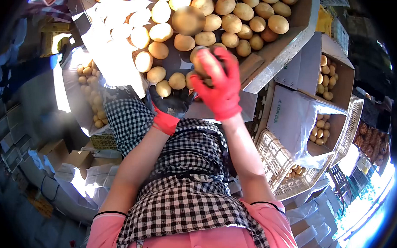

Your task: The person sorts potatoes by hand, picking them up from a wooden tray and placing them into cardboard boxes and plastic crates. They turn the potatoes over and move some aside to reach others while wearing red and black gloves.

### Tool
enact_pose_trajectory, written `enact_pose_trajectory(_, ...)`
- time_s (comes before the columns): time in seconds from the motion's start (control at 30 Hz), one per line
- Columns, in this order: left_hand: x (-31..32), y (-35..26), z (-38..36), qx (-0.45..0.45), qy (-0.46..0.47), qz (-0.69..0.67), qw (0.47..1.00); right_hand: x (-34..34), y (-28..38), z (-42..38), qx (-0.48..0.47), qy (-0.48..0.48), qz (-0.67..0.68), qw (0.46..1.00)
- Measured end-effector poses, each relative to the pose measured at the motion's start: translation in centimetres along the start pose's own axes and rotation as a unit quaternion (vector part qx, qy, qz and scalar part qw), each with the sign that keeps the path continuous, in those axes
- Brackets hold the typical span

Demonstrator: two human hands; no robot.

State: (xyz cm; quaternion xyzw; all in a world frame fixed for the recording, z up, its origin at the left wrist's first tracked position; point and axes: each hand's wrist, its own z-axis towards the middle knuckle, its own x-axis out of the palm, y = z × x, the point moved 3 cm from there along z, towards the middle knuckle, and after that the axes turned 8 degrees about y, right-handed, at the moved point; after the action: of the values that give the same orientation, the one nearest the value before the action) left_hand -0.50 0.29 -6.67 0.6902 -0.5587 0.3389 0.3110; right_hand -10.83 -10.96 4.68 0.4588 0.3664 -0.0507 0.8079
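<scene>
Resting open at the near edge of the tray [279, 60], the gloved left hand [169, 106] was just beside loose potatoes [163, 88]. Slightly farther, the gloved right hand [221, 83] was closed round a potato [198, 68] above the tray. It seemed firm, fairly light, perhaps smooth enough to slip, best held round its middle. It looked tan and rounded, partly hidden; beyond lay more oval, yellowish potatoes [231, 23].
</scene>
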Motion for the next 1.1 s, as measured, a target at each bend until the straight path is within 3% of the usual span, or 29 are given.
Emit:
enact_pose_trajectory(0.07,-0.5,0.3,-0.1,-0.009,-0.085,-0.055,0.995,-8.8,-3.1,-0.2,0.07,-0.213,-0.194,0.955)
enact_pose_trajectory(0.1,-1.0,0.5,0.0,-0.008,-0.083,-0.062,0.995,-12.7,-3.9,0.3,0.152,-0.266,-0.297,0.905)
enact_pose_trajectory(0.13,-1.4,0.6,0.1,-0.006,-0.069,-0.048,0.996,-13.0,-4.0,0.8,0.147,-0.264,-0.299,0.905)
enact_pose_trajectory(0.2,-1.5,0.2,0.2,-0.001,-0.059,-0.065,0.996,-12.0,-4.7,2.5,0.117,-0.117,-0.414,0.895)
enact_pose_trajectory(0.23,-2.5,-0.1,-0.1,0.016,-0.14,-0.002,0.99,-8.7,-5.4,3.2,0.111,-0.068,-0.314,0.941)
enact_pose_trajectory(0.27,-3.8,-0.2,-0.1,0.043,-0.147,0.085,0.985,-4.3,-5.4,4.2,0.101,-0.018,-0.208,0.973)
enact_pose_trajectory(0.3,-5.3,-0.2,-0.2,0.072,-0.152,0.169,0.971,-1.7,-5.5,5.1,0.217,0.054,-0.147,0.964)
enact_pose_trajectory(0.33,-5.8,-0.3,-0.6,0.109,-0.088,0.245,0.959,0.3,-7.1,5.3,0.214,0.052,-0.162,0.962)
enact_pose_trajectory(0.37,-5.0,-0.3,-0.9,0.114,-0.089,0.244,0.959,1.8,-7.7,6.0,0.279,0.108,-0.253,0.92)
enact_pose_trajectory(0.43,-0.2,0.1,-1.4,0.022,-0.002,0.054,0.998,0.8,-7.2,7.1,0.283,0.112,-0.232,0.924)
enact_pose_trajectory(0.5,2.4,0.1,-1.4,0.026,-0.014,0.062,0.998,-1.0,-5.6,7.4,0.327,0.121,-0.177,0.92)
enact_pose_trajectory(0.53,2.7,-0.1,-1.0,0.01,-0.001,0.061,0.998,-0.5,-4.3,7.2,0.21,0.048,-0.268,0.939)
enact_pose_trajectory(0.57,2.8,-0.1,-0.7,-0.007,0.011,0.061,0.998,0.9,-3.2,7.2,0.124,0.056,-0.242,0.961)
enact_pose_trajectory(0.63,1.5,-0.2,-0.3,-0.005,0.001,0.045,0.999,6.1,-1.2,6.4,0.189,0.273,-0.159,0.93)
enact_pose_trajectory(0.67,1.2,-0.3,-0.5,-0.013,0.006,0.026,1.0,6.5,-1.2,6.0,0.195,0.27,-0.157,0.93)
enact_pose_trajectory(0.83,2.3,-0.1,-0.1,-0.049,0.027,0.011,0.998,8.4,-2.9,5.1,0.023,0.212,-0.375,0.902)
enact_pose_trajectory(0.9,2.6,0.2,0.2,-0.041,0.054,-0.005,0.998,8.4,-3.8,4.7,0.011,0.239,-0.357,0.903)
enact_pose_trajectory(1.0,2.4,0.2,0.2,-0.036,0.058,0.002,0.998,5.0,-3.2,4.6,-0.003,0.158,-0.175,0.972)
enact_pose_trajectory(1.03,2.9,0.1,0.4,-0.035,0.059,0.001,0.998,2.1,-2.5,4.3,0.021,0.11,-0.132,0.985)
enact_pose_trajectory(1.1,3.5,0.1,0.2,-0.021,0.034,0.038,0.998,-6.2,-2.5,3.5,0.013,-0.123,-0.165,0.979)
